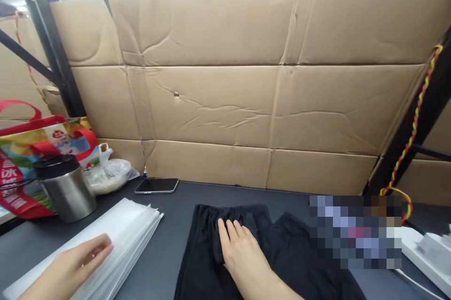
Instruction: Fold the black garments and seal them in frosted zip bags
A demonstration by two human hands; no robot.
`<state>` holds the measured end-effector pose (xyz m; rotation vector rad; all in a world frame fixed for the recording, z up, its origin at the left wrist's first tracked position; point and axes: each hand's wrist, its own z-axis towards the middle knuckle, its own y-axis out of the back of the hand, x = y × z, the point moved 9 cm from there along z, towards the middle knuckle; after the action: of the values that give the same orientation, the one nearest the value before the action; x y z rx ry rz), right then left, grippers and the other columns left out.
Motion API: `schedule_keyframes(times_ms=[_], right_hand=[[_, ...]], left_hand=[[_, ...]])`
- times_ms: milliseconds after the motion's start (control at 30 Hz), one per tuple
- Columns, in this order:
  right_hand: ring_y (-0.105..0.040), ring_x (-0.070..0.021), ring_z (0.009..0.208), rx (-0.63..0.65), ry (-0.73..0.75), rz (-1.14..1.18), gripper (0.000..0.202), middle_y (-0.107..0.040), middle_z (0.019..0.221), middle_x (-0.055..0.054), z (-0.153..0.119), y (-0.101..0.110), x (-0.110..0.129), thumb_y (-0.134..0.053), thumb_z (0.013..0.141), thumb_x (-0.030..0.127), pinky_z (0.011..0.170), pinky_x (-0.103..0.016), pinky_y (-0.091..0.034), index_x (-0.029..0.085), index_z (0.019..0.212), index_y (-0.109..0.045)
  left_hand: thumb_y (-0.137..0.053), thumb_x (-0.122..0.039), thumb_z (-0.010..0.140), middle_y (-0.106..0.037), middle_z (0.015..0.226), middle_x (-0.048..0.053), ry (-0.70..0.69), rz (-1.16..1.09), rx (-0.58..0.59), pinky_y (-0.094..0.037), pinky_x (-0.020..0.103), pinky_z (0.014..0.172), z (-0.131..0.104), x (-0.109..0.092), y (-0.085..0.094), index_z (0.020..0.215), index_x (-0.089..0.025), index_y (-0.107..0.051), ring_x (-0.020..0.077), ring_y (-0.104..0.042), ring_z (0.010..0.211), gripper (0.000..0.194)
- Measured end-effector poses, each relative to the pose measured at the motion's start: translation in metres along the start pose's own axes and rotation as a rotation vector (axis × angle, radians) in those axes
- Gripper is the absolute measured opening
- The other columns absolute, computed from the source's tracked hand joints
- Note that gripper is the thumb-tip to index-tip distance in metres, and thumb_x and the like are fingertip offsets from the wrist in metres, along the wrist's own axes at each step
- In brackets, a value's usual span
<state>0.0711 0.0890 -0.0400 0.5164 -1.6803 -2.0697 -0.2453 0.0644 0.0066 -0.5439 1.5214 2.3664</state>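
Observation:
Black trousers point(207, 257) with a gathered waistband lie on the dark table, the waist end away from me. My right hand point(243, 248) rests flat on them near the waistband, fingers stretched out side by side. To the left is a stack of translucent white plastic bags point(116, 225). Over this stack hovers or rests my left hand point(81, 260); I cannot tell if it touches. Its fingers curl in and meet the thumb in a loose pinch, with nothing visible between them.
A phone point(157, 185) lies at the back. Left stand a steel flask point(68, 196), a colourful shopping bag point(17, 154) and a tied plastic bag point(112, 173). A power strip point(419, 248) sits at right beside a blurred-out patch. Cardboard point(218, 102) walls the back.

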Motion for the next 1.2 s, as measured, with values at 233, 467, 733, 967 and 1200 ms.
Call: schedule_keyframes(times_ms=[233,467,733,967,1200], right_hand=[[-0.062,-0.0327,0.112,-0.188,-0.190,0.510,0.052,-0.067,0.118,-0.016,-0.007,0.031,-0.035,-0.059,0.074,0.000,0.093,-0.042,-0.050,0.016,0.123,-0.060],[-0.067,-0.0282,0.103,-0.554,-0.523,1.107,0.040,-0.072,0.106,-0.012,-0.057,0.057,-0.153,-0.043,0.094,0.039,0.087,-0.038,-0.053,0.012,0.114,-0.064],[-0.057,-0.0273,0.119,-0.682,-0.348,0.948,0.038,-0.063,0.126,-0.009,-0.081,0.083,-0.131,-0.048,0.090,0.027,0.103,-0.041,-0.044,0.017,0.124,-0.060],[-0.037,-0.0195,0.136,0.018,0.281,0.496,0.065,-0.045,0.145,-0.005,-0.063,0.034,-0.032,-0.047,0.072,0.001,0.115,-0.035,-0.026,0.019,0.134,-0.052],[-0.035,-0.0197,0.137,0.105,0.269,0.545,0.061,-0.045,0.145,-0.003,-0.062,0.030,-0.033,-0.049,0.078,0.004,0.116,-0.038,-0.023,0.027,0.134,-0.051]], left_hand=[[-0.043,-0.054,0.083,-0.060,0.062,-0.002,-0.188,-0.111,0.096,-0.044,0.027,0.057,0.003,-0.123,-0.020,0.075,-0.026,-0.054,0.0203,-0.058,0.058,0.031],[-0.038,-0.035,0.092,-0.051,0.058,-0.004,-0.339,-0.277,0.414,-0.033,0.025,0.053,-0.014,-0.214,-0.128,0.069,-0.023,-0.047,0.0165,-0.049,0.054,0.028],[-0.047,-0.024,0.084,-0.056,0.060,-0.003,-0.375,-0.483,0.623,-0.036,0.024,0.052,-0.024,-0.238,-0.172,0.070,-0.020,-0.060,0.0151,-0.051,0.057,0.019],[-0.045,-0.026,0.080,-0.066,0.070,0.001,-0.302,-0.612,0.595,-0.049,0.028,0.066,-0.012,-0.227,-0.176,0.070,-0.020,-0.057,0.0201,-0.061,0.073,0.016],[-0.038,-0.033,0.094,-0.057,0.070,0.000,-0.357,-0.438,0.356,-0.042,0.028,0.063,-0.011,-0.232,-0.135,0.075,-0.022,-0.051,0.0187,-0.056,0.066,0.025]])
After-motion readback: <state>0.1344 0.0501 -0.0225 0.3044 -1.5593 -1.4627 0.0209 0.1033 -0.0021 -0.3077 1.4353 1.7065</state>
